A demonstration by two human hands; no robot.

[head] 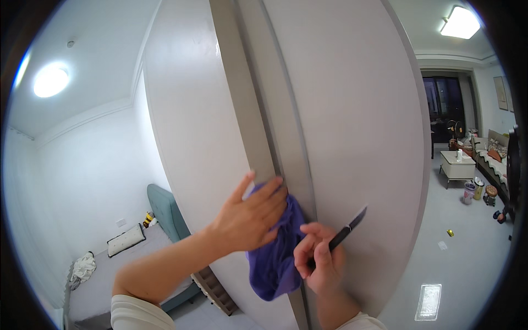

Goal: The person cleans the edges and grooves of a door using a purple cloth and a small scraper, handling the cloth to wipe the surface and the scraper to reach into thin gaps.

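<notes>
My left hand (247, 218) presses a bunched purple cloth (274, 264) against a grey door frame (264, 136), its fingers slightly blurred. The cloth hangs below the palm, and part of it is hidden behind the fingers. My right hand (319, 258), close to the cloth's right side, grips a small knife (346, 231) by its black handle. The blade points up and to the right, in front of a broad pale panel (359, 123).
Left of the frame is a bedroom with a bed (123, 280), a teal headboard (167, 208) and a pillow (127, 240). At right, a living room holds a low white table (458, 165), a sofa (493, 159) and a small stool (490, 193). Litter (442, 245) lies on the tiled floor.
</notes>
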